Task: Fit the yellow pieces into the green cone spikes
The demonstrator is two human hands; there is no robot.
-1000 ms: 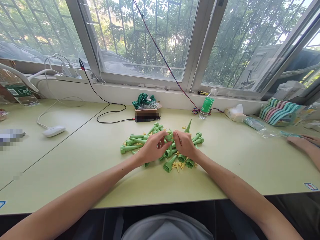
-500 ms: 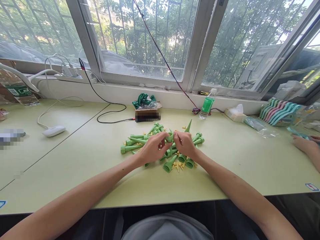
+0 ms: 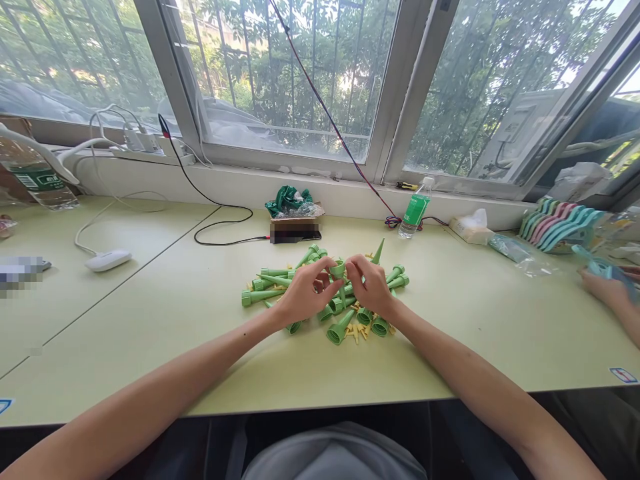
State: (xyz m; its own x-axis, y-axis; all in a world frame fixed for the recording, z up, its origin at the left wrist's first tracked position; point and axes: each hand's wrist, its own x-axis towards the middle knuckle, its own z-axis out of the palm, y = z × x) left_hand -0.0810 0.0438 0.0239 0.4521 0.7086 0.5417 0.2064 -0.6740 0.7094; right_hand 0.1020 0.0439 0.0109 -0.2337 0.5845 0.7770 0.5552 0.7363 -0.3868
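Pinching a light-green plastic cone with a wide, open collar point(image 3: 337, 270) between thumb and forefinger, the left hand point(image 3: 311, 288) holds it point down over a heap of matching green plastic cones point(image 3: 339, 331) and small yellow plastic pieces point(image 3: 356, 332). The right hand point(image 3: 371, 283) sits just beside the collar, fingers curled in near the thumb; whether it grips anything, I cannot tell. Good handling calls for 1 light, firm pinch, steady wrists and the collar's mouth in clear view.
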